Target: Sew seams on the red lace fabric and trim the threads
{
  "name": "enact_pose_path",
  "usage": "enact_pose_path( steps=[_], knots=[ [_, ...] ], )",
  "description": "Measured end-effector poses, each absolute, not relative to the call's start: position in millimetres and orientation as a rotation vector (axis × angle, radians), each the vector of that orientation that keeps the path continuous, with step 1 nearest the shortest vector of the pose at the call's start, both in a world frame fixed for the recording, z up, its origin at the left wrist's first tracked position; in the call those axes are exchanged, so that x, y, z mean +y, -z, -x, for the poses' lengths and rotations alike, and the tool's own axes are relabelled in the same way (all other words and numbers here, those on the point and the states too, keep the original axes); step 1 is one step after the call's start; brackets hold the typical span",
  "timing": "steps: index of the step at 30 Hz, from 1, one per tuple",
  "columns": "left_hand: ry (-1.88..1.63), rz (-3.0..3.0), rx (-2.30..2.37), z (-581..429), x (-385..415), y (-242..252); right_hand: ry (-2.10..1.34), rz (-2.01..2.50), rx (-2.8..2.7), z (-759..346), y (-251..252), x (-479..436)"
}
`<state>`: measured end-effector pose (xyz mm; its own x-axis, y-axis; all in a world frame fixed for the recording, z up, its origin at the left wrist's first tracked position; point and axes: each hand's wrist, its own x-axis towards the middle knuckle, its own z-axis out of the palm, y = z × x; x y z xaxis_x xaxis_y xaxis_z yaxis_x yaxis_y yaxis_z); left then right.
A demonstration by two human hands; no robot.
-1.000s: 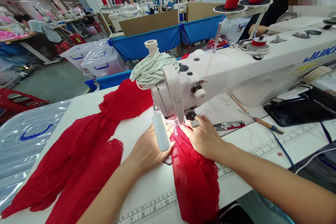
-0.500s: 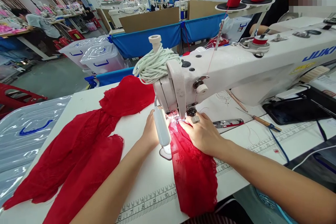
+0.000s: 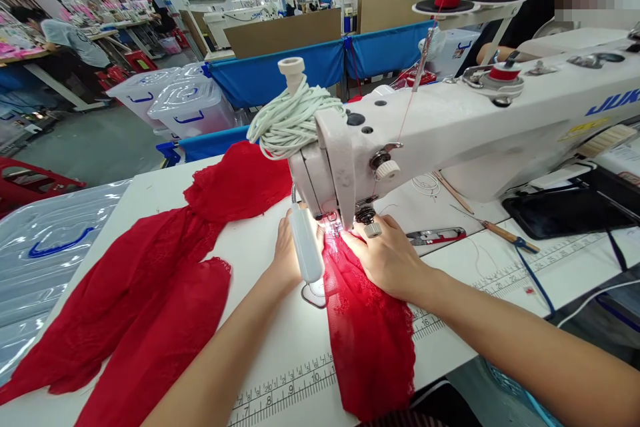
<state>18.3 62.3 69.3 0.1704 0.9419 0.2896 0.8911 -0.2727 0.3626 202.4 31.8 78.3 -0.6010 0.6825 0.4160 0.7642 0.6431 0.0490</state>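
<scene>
A strip of red lace fabric (image 3: 367, 340) runs from under the needle area of a white sewing machine (image 3: 320, 173) down over the table's front edge. My right hand (image 3: 390, 257) grips its upper part just right of the presser foot, thumb and fingers close to the needle. On the other side my left hand (image 3: 287, 247) is beside the presser foot, with its fingers mostly hidden by the lit white lamp (image 3: 306, 243). More red lace fabric (image 3: 145, 267) lies gathered on the table to the left.
Thread snips (image 3: 437, 236), a wooden-handled tool (image 3: 510, 235) and a dark tablet (image 3: 565, 210) lie right of my right hand. A ruler scale (image 3: 285, 390) marks the table's front. Clear plastic boxes (image 3: 193, 110) stand beyond the table at left.
The camera view has shifted slightly. Both hands stay by the presser foot, and the red lace fabric shows hardly any movement.
</scene>
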Motion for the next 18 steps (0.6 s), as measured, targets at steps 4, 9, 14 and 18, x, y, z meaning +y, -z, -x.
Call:
enact_pose_path(
  steps=[4,9,14,18],
  knots=[
    [-0.700,-2.318,1.840,-20.6,61.6,-71.0,0.304,1.149,-2.493,-202.2,-78.9,31.4],
    [-0.696,-2.316,1.877,-23.0,60.2,-69.4,0.316,1.125,-2.473,-201.6,-79.1,31.6],
    [-0.706,-2.309,1.881,-23.8,61.1,-66.1,0.315,1.121,-2.474,-201.6,-79.5,31.6],
    [-0.734,-2.299,1.869,-24.9,61.7,-65.2,0.305,1.140,-2.484,-201.4,-81.1,30.9]
  ],
)
